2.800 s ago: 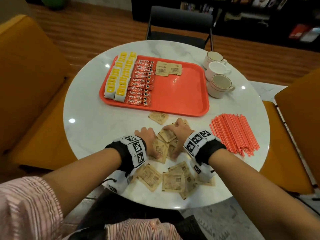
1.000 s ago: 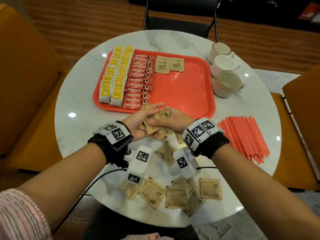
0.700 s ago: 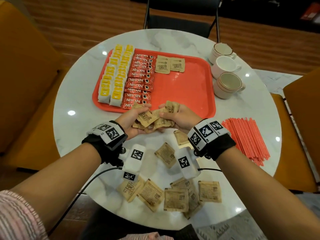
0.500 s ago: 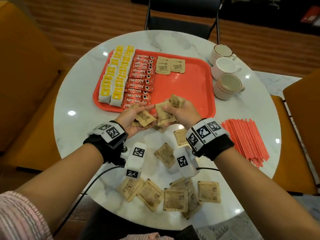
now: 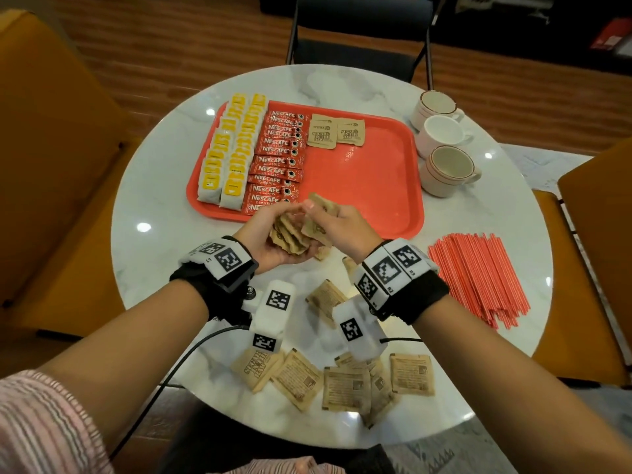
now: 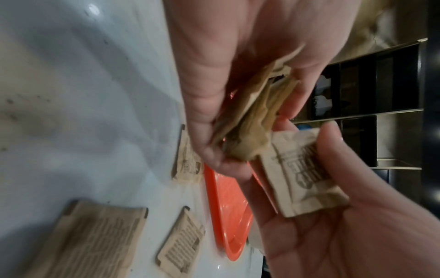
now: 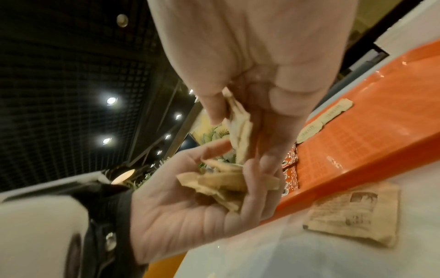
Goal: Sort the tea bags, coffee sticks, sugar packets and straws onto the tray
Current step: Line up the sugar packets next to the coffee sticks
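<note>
Roughly: 3 cups point(image 5: 444, 155), 2 hands point(image 5: 270, 241) w/ sugar pkts point(image 5: 290, 234), 1 tray point(image 5: 376, 186).

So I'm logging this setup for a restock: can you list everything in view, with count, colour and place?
tray: one, red-orange, mid table.
tea bags: two rows, yellow-tagged, tray's left edge.
coffee sticks: one row, red, beside the tea bags.
sugar packets: three or so on the tray's far side; brown, several loose on the near table, more in both hands.
straws: a pile, red, on the table right of the tray.
cups: three, white, right of the tray.
table: one, white marble, round.
chairs: orange at the sides, one black beyond.
left hand: holds a packet stack.
right hand: pinches packets.
</note>
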